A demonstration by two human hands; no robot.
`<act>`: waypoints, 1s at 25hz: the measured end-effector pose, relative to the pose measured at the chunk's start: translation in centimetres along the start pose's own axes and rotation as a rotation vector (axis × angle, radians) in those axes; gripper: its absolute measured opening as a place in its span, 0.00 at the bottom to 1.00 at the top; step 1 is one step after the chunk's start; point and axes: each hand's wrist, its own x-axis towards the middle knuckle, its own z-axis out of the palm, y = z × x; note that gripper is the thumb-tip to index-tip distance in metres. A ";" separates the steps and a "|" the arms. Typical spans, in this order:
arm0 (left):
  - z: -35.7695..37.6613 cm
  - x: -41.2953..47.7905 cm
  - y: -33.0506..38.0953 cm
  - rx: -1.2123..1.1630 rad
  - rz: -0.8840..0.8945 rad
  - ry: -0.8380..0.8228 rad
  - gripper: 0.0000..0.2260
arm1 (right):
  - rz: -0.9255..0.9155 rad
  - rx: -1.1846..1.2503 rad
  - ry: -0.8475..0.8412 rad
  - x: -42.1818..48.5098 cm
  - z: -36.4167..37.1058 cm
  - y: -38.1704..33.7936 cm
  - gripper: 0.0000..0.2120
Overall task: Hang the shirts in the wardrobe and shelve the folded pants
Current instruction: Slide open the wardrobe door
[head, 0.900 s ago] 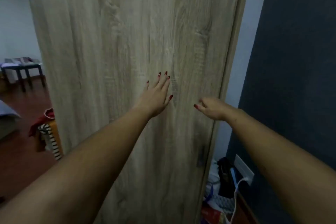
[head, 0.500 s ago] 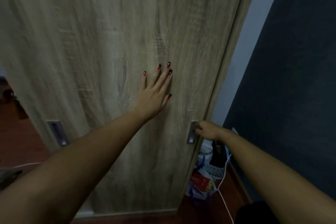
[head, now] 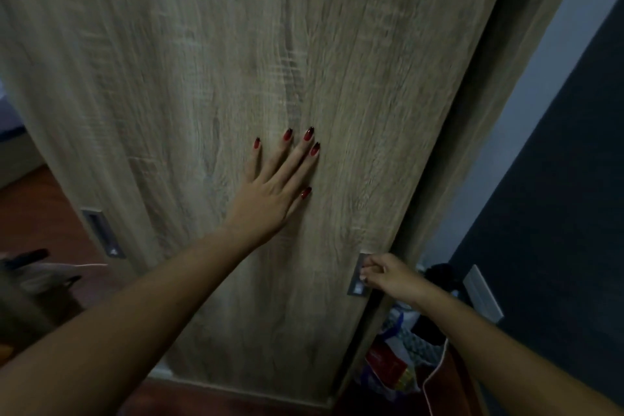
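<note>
Both forearms are bare, no sleeves in view. Left hand: long pointed nails, red polish darkening to black at the tips. Right hand: nails hidden. No rings or wristwear visible.

The wardrobe door, pale oak-grain, stands upright with a recessed metal handle near its right edge.

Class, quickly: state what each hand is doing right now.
Left hand: open, flat against the light wood-grain wardrobe door.
Right hand: closed, fingers hooked in the recessed grey metal handle.
</note>
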 end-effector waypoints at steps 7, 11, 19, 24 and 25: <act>0.4 -3.1 -6.2 0.049 -0.122 0.061 0.27 | -0.020 0.182 -0.124 2.4 4.7 -5.3 0.09; 0.3 -5.5 -10.7 0.042 -0.212 0.027 0.28 | -0.055 0.147 -0.186 3.9 8.2 -9.8 0.13; -1.4 -10.9 -19.9 -0.093 -0.510 -0.059 0.31 | -0.521 -0.054 -0.340 4.1 12.4 -20.2 0.27; -0.1 -14.0 -21.5 -0.207 -0.639 -0.166 0.40 | -1.204 -0.919 0.413 6.2 10.6 -26.6 0.30; 0.2 -14.5 -21.6 -0.214 -0.646 -0.201 0.44 | -1.205 -1.060 0.483 6.7 10.3 -27.8 0.31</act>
